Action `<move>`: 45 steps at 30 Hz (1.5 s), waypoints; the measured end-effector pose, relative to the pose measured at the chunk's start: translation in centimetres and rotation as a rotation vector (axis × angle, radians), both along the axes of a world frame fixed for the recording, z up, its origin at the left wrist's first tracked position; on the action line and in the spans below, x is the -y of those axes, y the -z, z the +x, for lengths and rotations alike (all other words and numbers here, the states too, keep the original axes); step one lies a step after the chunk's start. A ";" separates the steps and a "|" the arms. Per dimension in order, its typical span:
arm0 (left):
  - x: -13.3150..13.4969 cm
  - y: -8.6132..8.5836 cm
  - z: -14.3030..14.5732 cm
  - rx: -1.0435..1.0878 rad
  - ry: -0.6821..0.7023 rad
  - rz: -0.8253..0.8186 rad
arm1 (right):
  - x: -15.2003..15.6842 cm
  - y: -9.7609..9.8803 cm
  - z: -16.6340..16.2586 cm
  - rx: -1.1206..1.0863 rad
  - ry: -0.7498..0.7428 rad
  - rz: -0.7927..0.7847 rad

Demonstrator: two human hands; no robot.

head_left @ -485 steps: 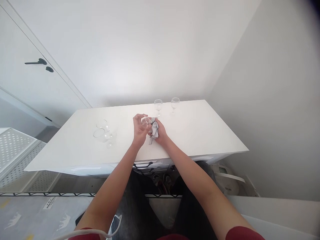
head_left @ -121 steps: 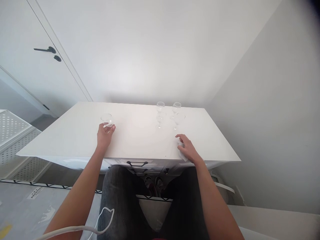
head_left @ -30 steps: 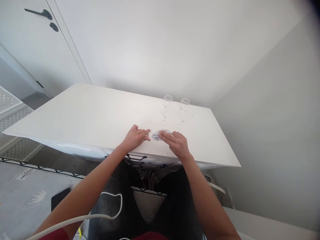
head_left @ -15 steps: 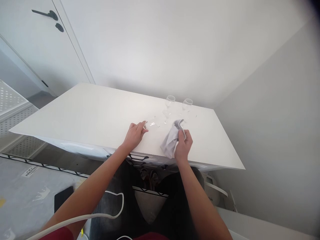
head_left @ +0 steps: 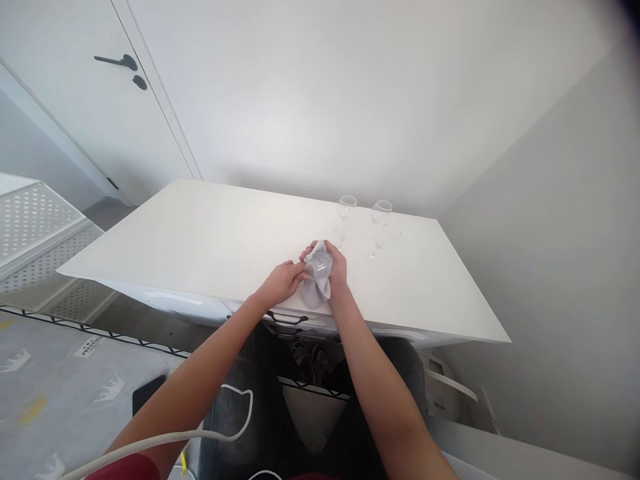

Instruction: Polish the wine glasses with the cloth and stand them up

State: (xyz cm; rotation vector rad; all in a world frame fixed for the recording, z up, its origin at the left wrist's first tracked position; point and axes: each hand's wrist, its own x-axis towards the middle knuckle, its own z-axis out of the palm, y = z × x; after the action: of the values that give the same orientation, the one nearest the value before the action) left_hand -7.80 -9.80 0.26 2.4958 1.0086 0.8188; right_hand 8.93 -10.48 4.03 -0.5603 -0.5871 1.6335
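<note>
My left hand (head_left: 281, 280) pinches a clear wine glass (head_left: 321, 265) at its narrow end, with the bowl pointing right. Around the bowl, my right hand (head_left: 338, 267) presses a light grey cloth (head_left: 313, 294), whose loose part hangs toward the front edge of the white dresser top (head_left: 235, 233). Both hands are close together just above that surface. Farther back stand two clear stemmed glasses, a left one (head_left: 348, 208) and a right one (head_left: 381, 212); their stems and bases barely show against the white.
A white wall (head_left: 300, 100) rises behind the dresser, and a grey wall (head_left: 550, 233) flanks it on the right. Black drawer handles (head_left: 287, 320) jut from the dresser's front. A white perforated rack (head_left: 37, 217) is at left. A white cable (head_left: 200, 433) crosses my left forearm.
My right hand has brought the cloth leftward onto the glass in my left hand. My left hand has shifted slightly right, and the cloth now wraps the bowl. The camera view has shifted a little.
</note>
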 end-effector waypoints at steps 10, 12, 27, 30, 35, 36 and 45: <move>-0.6 -0.8 0.1 0.275 -0.200 -0.208 | 2.3 1.8 -3.6 0.547 0.446 0.230; -0.7 -0.9 0.1 0.330 -0.202 -0.224 | 3.1 2.2 -4.1 0.843 0.525 0.403; -0.9 0.7 1.0 -0.045 -0.129 0.038 | -3.8 -4.2 -0.4 1.415 -0.077 0.604; -0.4 0.6 1.2 -0.083 -0.069 0.140 | -4.6 -5.1 1.1 1.397 -0.368 0.451; -0.2 0.1 1.1 -0.110 -0.141 0.142 | -4.4 -4.5 3.2 0.771 -0.232 0.116; -0.2 0.1 1.0 -0.108 -0.150 0.131 | -4.3 -4.1 3.6 0.649 -0.189 0.087; -0.9 -0.7 0.2 0.192 -0.237 -0.137 | -1.9 -0.1 -2.4 0.190 0.184 0.076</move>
State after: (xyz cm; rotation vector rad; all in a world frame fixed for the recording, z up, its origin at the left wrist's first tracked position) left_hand -7.56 -8.90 0.98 2.1639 1.2603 1.0004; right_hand 6.50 -8.61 4.14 -0.6977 -0.7127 1.3881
